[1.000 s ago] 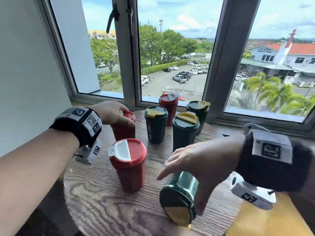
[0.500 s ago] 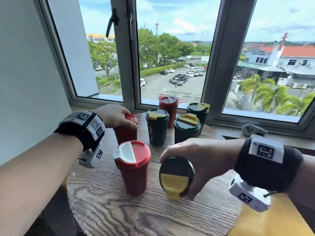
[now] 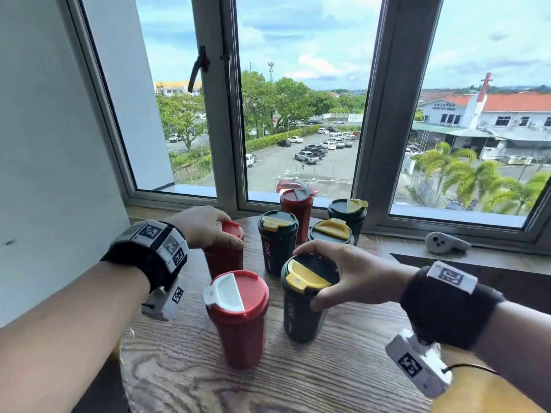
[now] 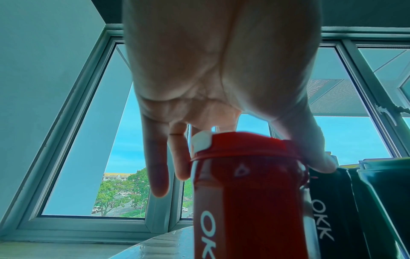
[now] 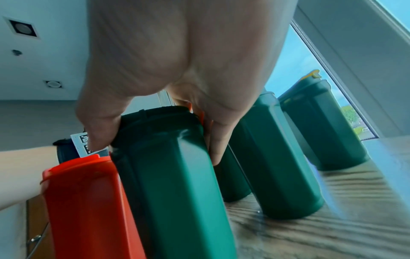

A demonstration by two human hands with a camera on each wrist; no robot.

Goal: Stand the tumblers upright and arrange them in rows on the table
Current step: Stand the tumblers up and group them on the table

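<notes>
Several lidded tumblers stand upright on the round wooden table (image 3: 298,383). My right hand (image 3: 343,275) grips the lid rim of a dark green tumbler (image 3: 301,311) (image 5: 168,175) with a yellow flap, upright at the front right. A red tumbler (image 3: 238,320) (image 5: 88,206) with a white flap stands just left of it. From above, my left hand (image 3: 205,225) holds the lid of another red tumbler (image 3: 223,257) (image 4: 248,192) behind that one. Farther back stand a dark tumbler (image 3: 277,245), a green one (image 3: 331,231), a red one (image 3: 296,207) and a dark one (image 3: 347,213).
The window frame (image 3: 226,144) and sill run close behind the back tumblers. A grey controller (image 3: 444,242) lies on the sill at the right. A grey wall (image 3: 44,174) bounds the left. A yellow surface (image 3: 483,394) shows beyond the table's front right edge.
The green tumbler was lying on its side under my right hand; that hand has lifted it and turned it upright beside the front red tumbler. My left hand has stayed on the back red tumbler.
</notes>
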